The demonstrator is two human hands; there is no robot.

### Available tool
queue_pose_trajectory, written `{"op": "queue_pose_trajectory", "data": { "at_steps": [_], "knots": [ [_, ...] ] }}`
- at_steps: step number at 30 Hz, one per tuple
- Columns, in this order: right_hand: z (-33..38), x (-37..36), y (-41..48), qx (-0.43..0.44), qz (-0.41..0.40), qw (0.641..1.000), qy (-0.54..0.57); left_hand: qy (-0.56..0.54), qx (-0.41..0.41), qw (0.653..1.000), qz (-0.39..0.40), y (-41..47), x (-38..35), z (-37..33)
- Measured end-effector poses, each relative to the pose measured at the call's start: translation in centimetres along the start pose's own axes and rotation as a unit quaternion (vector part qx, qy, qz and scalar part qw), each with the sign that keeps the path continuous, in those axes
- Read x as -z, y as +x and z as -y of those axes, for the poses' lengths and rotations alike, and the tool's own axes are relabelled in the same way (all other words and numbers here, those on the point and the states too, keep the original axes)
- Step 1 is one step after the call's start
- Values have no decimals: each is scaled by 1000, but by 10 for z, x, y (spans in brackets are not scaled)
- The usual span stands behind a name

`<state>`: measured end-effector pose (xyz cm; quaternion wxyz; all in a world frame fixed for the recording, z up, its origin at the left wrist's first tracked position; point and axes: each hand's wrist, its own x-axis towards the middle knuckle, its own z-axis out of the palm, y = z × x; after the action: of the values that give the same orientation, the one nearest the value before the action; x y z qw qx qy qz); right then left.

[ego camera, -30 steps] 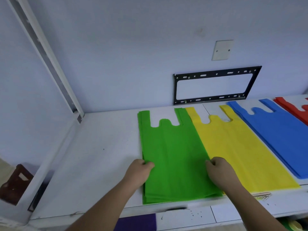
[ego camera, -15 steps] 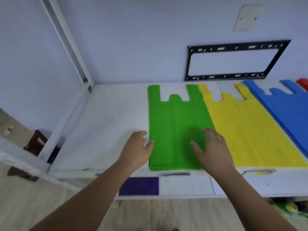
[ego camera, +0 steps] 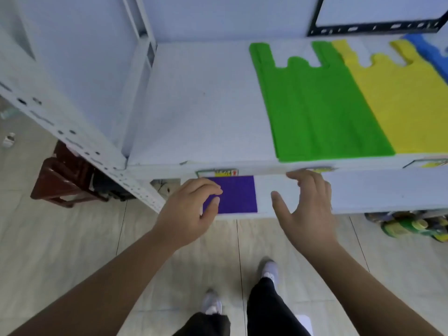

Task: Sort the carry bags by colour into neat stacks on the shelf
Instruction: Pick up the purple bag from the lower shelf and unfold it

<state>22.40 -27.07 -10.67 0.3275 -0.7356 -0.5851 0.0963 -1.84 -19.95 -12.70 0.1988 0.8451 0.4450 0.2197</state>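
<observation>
A stack of green carry bags (ego camera: pixel 320 107) lies flat on the white upper shelf (ego camera: pixel 198 112), with a yellow stack (ego camera: pixel 402 98) touching its right side and a blue stack (ego camera: pixel 434 54) at the far right edge. One shelf lower lies a purple bag (ego camera: pixel 238 195), only its front part showing. My left hand (ego camera: pixel 191 212) hovers at the purple bag's left edge, fingers curled and apart, holding nothing. My right hand (ego camera: pixel 308 209) is spread open in front of the lower shelf, to the right of the purple bag.
A white perforated shelf post (ego camera: pixel 80 144) slants down at the left. A dark brown stool (ego camera: pixel 63 180) stands on the tiled floor behind it. Coloured items (ego camera: pixel 412 226) sit under the lower shelf at right. A black bracket (ego camera: pixel 373 25) hangs on the wall.
Both hands have left the green stack and dropped down to the lower shelf near the purple bag. My view has tilted downward, showing the floor and my feet.
</observation>
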Motion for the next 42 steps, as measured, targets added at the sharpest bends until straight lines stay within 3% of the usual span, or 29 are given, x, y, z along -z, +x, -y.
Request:
{"op": "queue_pose_trajectory", "data": {
  "at_steps": [3,11,15,21,28,35,40,42],
  "knots": [
    [-8,-41,-35,-18,75,997,15,-25,70,997,27,-30,-17,37],
    [-104,-165,-47,-168,261,950,-35,-11,248,958,144,-35,-127,142],
    [-148,-224,-24,-287,277,917,-7,-14,360,905,226,-20,-185,191],
    [-200,-291,15,-353,306,884,-13,-63,487,845,212,6,-255,242],
    [-231,-350,41,-418,261,870,-19,-104,536,826,140,35,-310,259],
    [-236,-373,49,-428,290,851,-95,-92,529,828,162,48,-329,257],
    [-230,-357,35,-443,253,860,7,-108,495,851,140,32,-321,243],
    [-232,-349,17,-465,226,853,67,-169,512,831,136,18,-316,237]
  ]
}}
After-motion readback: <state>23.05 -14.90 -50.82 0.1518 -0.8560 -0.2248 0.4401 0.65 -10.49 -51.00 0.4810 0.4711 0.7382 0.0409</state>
